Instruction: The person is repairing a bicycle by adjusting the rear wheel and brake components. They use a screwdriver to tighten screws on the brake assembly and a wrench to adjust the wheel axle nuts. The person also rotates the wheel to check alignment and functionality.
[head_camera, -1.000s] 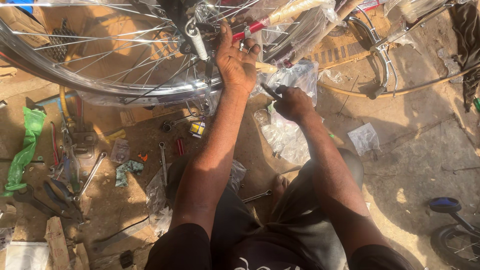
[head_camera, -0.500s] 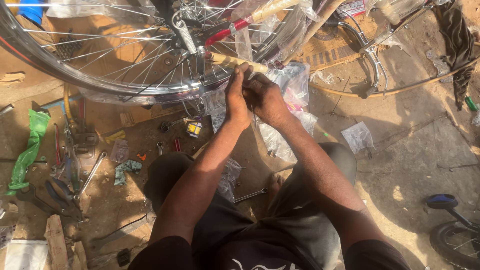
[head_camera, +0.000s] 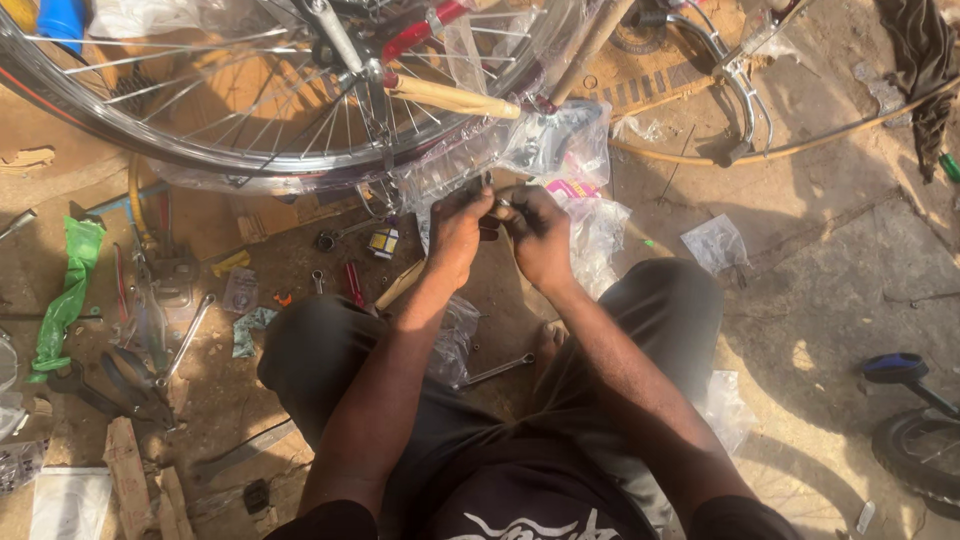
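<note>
We saw, at the far left of the dirt floor (head_camera: 840, 270), a crumpled green plastic bag (head_camera: 68, 290) lying beside scattered hand tools, among them a steel spanner (head_camera: 188, 335) and a red-handled screwdriver (head_camera: 354, 284). Above them a spoked bicycle wheel (head_camera: 200, 110) wrapped in clear plastic filled the upper left of the view, with a tan-wrapped frame tube (head_camera: 452, 98) running across its spokes. Just below the rim, near the centre, the person's left hand (head_camera: 458, 228) and right hand (head_camera: 538, 232) met, touching each other; the fingers (head_camera: 470, 196) of both were curled together around a small dark part (head_camera: 492, 208) pinched between them, too small for us to identify. Crumpled clear plastic wrapping (head_camera: 590, 225) lay just behind and to the right of the hands. Another spanner (head_camera: 497, 370) rested on the ground between the person's knees. Farther right a loose clear bag (head_camera: 716, 243) sat on the floor, a curved chrome handlebar (head_camera: 735, 95) lay above it, and a small wheel with a blue-capped part (head_camera: 915, 420) stood at the right edge.
</note>
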